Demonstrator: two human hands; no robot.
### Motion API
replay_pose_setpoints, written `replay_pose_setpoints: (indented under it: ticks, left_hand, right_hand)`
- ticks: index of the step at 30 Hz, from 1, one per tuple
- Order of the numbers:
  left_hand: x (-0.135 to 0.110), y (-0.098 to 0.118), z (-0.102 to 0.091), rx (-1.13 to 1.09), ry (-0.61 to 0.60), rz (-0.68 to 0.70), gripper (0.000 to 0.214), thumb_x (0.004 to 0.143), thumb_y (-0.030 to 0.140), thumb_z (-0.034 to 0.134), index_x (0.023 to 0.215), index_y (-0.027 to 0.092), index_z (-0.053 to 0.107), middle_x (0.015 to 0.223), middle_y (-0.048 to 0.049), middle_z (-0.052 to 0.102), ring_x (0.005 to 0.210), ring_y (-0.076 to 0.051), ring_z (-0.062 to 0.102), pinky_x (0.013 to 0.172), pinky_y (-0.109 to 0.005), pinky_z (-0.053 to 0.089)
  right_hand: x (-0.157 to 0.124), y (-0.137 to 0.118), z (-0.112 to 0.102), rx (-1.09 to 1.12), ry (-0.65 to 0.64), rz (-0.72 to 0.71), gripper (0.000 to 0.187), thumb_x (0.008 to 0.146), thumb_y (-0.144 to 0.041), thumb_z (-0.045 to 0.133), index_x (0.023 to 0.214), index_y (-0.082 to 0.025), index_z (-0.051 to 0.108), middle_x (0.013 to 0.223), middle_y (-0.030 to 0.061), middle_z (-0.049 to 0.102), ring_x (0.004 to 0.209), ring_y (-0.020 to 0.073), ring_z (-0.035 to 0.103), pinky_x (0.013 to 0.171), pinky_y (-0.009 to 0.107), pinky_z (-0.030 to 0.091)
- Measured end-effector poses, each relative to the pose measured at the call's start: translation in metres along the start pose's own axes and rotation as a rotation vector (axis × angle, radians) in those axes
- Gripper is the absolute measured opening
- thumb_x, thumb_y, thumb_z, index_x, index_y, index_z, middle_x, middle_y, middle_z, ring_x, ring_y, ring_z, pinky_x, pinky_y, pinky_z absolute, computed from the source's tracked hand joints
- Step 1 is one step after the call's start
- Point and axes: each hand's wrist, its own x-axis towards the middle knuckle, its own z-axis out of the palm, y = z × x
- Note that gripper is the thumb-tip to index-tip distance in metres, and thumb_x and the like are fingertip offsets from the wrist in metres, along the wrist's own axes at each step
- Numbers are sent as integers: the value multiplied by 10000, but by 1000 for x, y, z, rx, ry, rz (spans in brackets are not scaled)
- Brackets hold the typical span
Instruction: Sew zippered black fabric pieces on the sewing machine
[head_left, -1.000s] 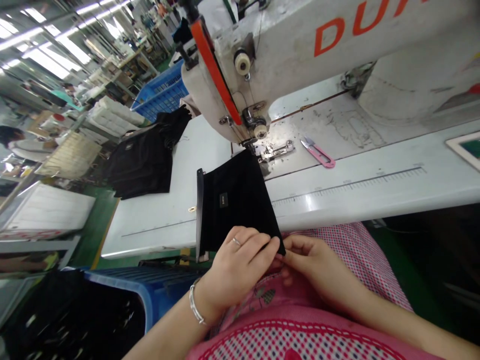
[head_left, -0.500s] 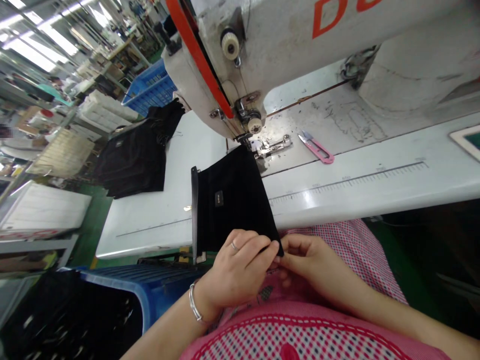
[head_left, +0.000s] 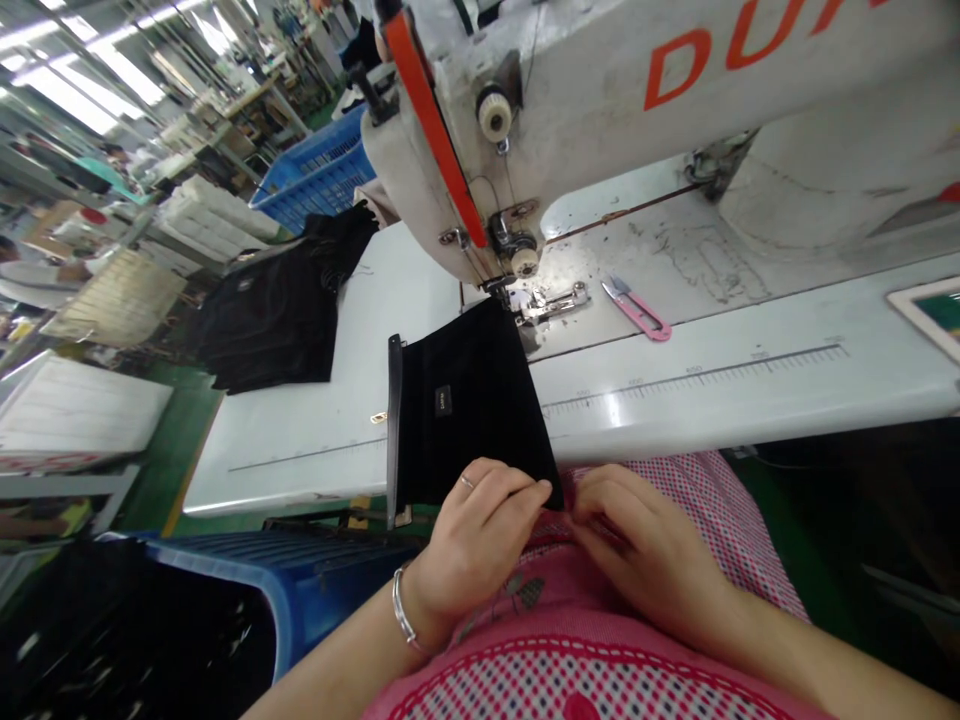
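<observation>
A black fabric pouch with a small label lies on the white sewing table, its far edge under the presser foot of the white sewing machine. My left hand pinches the pouch's near corner, fingers closed on the fabric. My right hand is curled beside that corner, fingertips pressed at the pouch's edge over my pink checked garment.
Pink thread snips lie on the machine bed to the right. A pile of black pieces sits at the table's far left. Blue crates stand behind and below left. A person works far left.
The view shifted slightly. My right hand turned more palm-down over the pouch's corner; my left hand keeps its pinch. The pouch stays under the presser foot.
</observation>
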Motion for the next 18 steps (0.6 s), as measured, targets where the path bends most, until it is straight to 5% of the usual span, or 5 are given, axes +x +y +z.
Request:
replay_pose_setpoints:
  ticks: [4,8,11,14,18]
  left_hand:
    - [5,3,-3,-71,43,-22,212,907,75,544,1103,132,600,948,-55,637,877,-155,566,834,-324,494]
    - [4,5,-4,-152,26,-26,232,883,92,566,1111,120,598,990,-80,629,906,-182,556,861,-370,492]
    - [1,4,-2,-121,8,-13,235,911,77,517,1129,116,595,975,-80,629,903,-179,553,855,-366,495]
    - [-2,2,0,-141,1,-61,244,940,100,481,1150,139,597,980,-79,622,910,-176,553,841,-354,504]
    - [-5,1,1,-195,-26,-100,295,961,100,419,1200,162,581,1042,-88,614,951,-179,549,868,-359,498]
  right_hand:
    - [4,-2,-2,-47,40,-106,119,910,-184,546,999,-237,606,1011,59,635,954,191,591,852,345,494]
    - [3,-8,2,261,-61,196,12,903,-228,553,908,-228,564,891,26,627,826,166,610,740,306,517]
    - [2,-8,9,644,-144,445,151,857,-289,637,964,-223,554,910,22,642,850,173,634,763,308,536]
    - [4,-7,14,835,-159,514,274,813,-328,695,1027,-208,575,984,38,654,942,194,634,864,344,519]
    - [8,-9,13,872,-121,543,212,840,-356,649,976,-199,607,933,25,649,881,182,626,817,336,514]
